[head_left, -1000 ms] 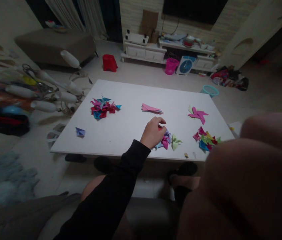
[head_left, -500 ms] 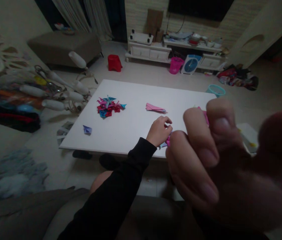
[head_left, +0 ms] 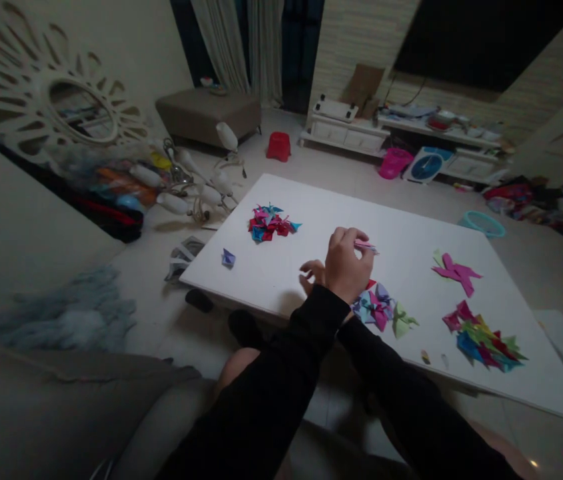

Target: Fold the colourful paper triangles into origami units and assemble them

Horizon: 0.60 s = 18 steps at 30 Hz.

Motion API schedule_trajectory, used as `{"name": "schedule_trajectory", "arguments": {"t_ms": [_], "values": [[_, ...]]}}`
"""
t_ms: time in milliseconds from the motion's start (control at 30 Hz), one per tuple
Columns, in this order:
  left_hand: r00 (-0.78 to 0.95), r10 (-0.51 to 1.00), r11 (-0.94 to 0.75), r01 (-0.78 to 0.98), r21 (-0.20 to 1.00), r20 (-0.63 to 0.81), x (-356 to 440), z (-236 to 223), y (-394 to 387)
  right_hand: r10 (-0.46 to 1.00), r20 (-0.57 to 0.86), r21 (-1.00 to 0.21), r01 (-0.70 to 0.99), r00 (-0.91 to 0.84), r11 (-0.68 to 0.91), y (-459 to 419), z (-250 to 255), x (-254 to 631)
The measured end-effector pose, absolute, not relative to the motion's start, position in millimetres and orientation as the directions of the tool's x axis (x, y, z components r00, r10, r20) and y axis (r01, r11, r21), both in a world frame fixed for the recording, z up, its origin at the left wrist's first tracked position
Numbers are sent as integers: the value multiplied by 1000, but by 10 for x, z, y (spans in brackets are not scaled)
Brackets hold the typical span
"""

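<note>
Lying at the fingers of the nearer, left hand, the pink paper extends lengthwise rightward across the table, grip not determinable, while the right hand, crossed beneath and farther left, holds its fingers parted around nothing visible.

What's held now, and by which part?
The left hand appears to grip the pink papers by their covered end, the other sticking out; a firm hold can't be confirmed. In the right hand, partly hidden, nothing shows.
</note>
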<state>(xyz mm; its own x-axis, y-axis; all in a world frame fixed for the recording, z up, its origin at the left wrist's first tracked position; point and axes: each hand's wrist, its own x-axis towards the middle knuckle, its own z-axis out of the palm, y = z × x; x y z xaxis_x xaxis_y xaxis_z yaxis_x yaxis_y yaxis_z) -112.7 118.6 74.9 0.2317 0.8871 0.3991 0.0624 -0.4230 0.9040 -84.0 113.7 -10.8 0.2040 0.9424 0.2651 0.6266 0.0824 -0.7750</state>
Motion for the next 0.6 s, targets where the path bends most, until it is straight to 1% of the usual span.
{"name": "schedule_trajectory", "arguments": {"t_ms": [100,167,233,300,400,500,600], "values": [[256,881,-425,57,903,398,-1159,785,1171,976,213,-720,669,-39,184,1482,-360,-1478],[270,880,-418,47,907,392,-1180,807,1168,968,149,-637,728,-203,251,1697,-516,-1831],[287,878,-410,37,911,383,-1210,825,1177,946,70,-534,789,-317,304,1886,-652,-2077],[299,878,-401,30,916,375,-1245,834,1200,932,21,-462,823,-363,331,2034,-748,-2224],[301,881,-391,29,920,365,-1298,834,1244,921,-5,-425,835,-389,351,2157,-806,-2318],[296,888,-378,31,925,353,-1337,823,1275,924,-7,-441,830,-383,341,2160,-795,-2288],[291,889,-374,18,927,353,-1366,805,1290,932,41,-496,803,-359,331,2018,-752,-2058]]}}
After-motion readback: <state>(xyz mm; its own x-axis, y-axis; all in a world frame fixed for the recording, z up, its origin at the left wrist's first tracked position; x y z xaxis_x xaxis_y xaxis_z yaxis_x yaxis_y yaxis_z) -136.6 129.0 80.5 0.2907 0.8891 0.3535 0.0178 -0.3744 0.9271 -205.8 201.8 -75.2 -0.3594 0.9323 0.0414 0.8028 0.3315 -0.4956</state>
